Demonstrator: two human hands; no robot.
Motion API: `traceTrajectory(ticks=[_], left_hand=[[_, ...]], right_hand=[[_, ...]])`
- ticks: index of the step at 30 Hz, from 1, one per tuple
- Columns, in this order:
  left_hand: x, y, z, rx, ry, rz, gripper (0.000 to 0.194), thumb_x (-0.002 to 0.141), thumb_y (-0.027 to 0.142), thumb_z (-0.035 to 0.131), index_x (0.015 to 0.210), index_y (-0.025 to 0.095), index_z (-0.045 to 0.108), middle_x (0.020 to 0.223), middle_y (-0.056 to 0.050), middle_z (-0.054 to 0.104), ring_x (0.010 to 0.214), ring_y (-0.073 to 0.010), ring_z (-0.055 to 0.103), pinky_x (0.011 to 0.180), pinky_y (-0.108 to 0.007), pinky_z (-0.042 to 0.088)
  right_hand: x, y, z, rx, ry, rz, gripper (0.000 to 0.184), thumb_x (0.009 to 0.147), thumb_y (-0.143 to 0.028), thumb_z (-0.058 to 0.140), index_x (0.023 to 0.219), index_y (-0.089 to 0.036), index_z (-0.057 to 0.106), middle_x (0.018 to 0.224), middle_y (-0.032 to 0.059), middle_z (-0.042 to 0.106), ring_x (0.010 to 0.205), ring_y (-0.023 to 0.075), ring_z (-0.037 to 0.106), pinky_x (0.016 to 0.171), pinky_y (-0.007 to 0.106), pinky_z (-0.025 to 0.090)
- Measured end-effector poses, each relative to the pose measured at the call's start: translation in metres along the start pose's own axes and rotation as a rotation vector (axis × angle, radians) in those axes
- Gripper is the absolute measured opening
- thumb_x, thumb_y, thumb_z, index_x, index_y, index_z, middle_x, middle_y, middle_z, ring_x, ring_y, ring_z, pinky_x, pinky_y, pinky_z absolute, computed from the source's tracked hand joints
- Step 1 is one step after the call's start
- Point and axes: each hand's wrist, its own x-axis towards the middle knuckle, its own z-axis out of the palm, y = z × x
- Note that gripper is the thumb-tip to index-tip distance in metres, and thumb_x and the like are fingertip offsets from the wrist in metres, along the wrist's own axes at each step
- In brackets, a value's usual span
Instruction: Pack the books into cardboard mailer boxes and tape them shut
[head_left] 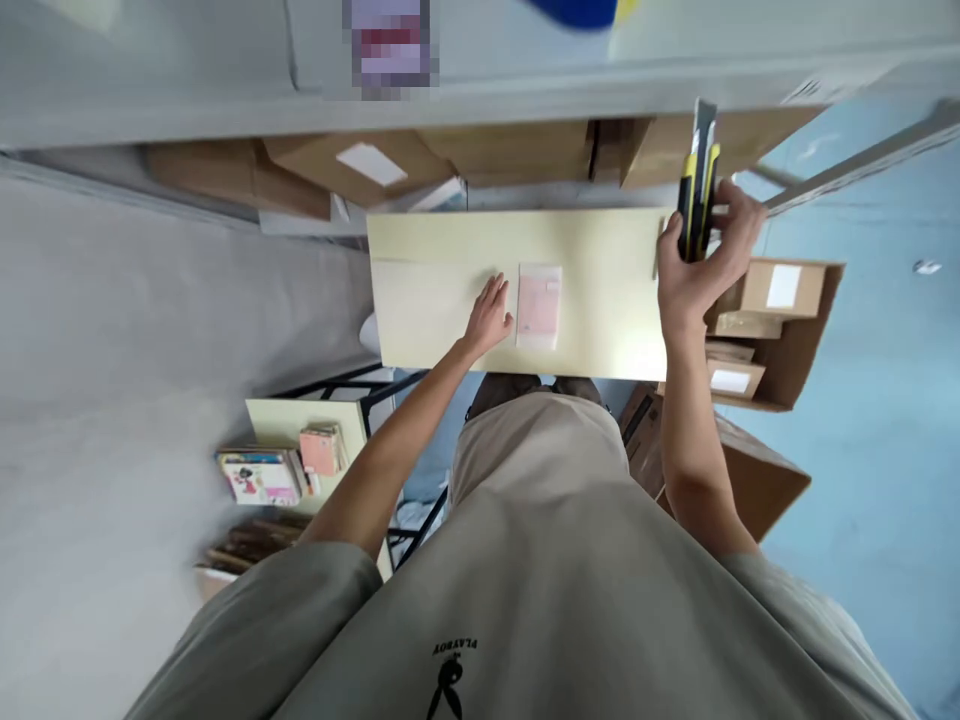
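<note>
My left hand (490, 317) lies flat on the pale yellow tabletop (442, 300), its fingers stretched out. Just to its right, apart from the fingertips, is a pink notebook (538, 305) that seems to sit in a clear sleeve. Above the table's right end, my right hand (709, 255) is raised and holds a black and yellow utility knife (699, 190). The knife points away from me, with its metal blade end uppermost. A thin dark item lies at the table's right edge, partly hidden by that hand.
A grey shelf (525, 100) spans the far side, with cardboard boxes (510, 150) under it. Open cardboard boxes (814, 335) stand to the right on the blue floor. At the lower left, a small table (274, 415) bears books (259, 478) and a pink stack of notebooks (321, 450).
</note>
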Motion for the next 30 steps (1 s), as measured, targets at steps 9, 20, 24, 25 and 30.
traceTrajectory(ticks=[9, 20, 24, 25, 30], left_hand=[[0.010, -0.038, 0.057, -0.212, 0.069, 0.091, 0.059, 0.118, 0.055, 0.057, 0.164, 0.020, 0.067, 0.193, -0.017, 0.046, 0.189, -0.0351, 0.023, 0.157, -0.063, 0.015], [0.035, -0.085, 0.042, -0.148, -0.056, 0.292, 0.085, 0.112, 0.070, 0.062, 0.177, 0.015, 0.056, 0.196, -0.021, 0.040, 0.188, -0.0453, 0.022, 0.156, -0.067, 0.011], [0.050, -0.092, 0.031, -0.082, -0.117, 0.373, 0.098, 0.107, 0.077, 0.065, 0.183, 0.017, 0.048, 0.200, -0.017, 0.032, 0.190, -0.0453, 0.012, 0.156, -0.068, 0.002], [0.050, -0.092, 0.030, -0.060, -0.131, 0.385, 0.099, 0.106, 0.078, 0.066, 0.184, 0.019, 0.047, 0.201, -0.016, 0.029, 0.191, -0.0451, 0.009, 0.156, -0.069, 0.000], [0.048, -0.092, 0.027, 0.016, -0.156, 0.429, 0.102, 0.106, 0.076, 0.064, 0.188, 0.019, 0.039, 0.202, -0.015, 0.022, 0.191, -0.0444, 0.002, 0.155, -0.073, -0.002]], right_hand=[[-0.189, -0.040, 0.113, 0.063, -0.281, 0.344, 0.064, 0.108, -0.048, 0.049, 0.164, -0.021, 0.064, 0.141, 0.0215, 0.075, 0.119, 0.0374, 0.080, 0.102, 0.060, 0.073], [-0.194, -0.093, 0.205, -0.049, -0.553, 0.390, 0.079, 0.118, -0.048, 0.041, 0.189, -0.016, 0.031, 0.178, 0.0261, 0.060, 0.162, 0.0401, 0.064, 0.132, 0.062, 0.060], [-0.174, -0.089, 0.229, -0.029, -0.494, 0.371, 0.077, 0.119, -0.045, 0.041, 0.189, -0.016, 0.029, 0.180, 0.0237, 0.058, 0.165, 0.0365, 0.061, 0.135, 0.061, 0.057], [-0.171, -0.087, 0.232, -0.017, -0.468, 0.365, 0.076, 0.118, -0.043, 0.043, 0.188, -0.016, 0.030, 0.180, 0.0232, 0.058, 0.164, 0.0354, 0.061, 0.134, 0.061, 0.057], [-0.170, -0.081, 0.237, -0.053, -0.463, 0.372, 0.075, 0.113, -0.033, 0.051, 0.184, -0.011, 0.040, 0.177, 0.0239, 0.060, 0.165, 0.0333, 0.061, 0.134, 0.053, 0.056]])
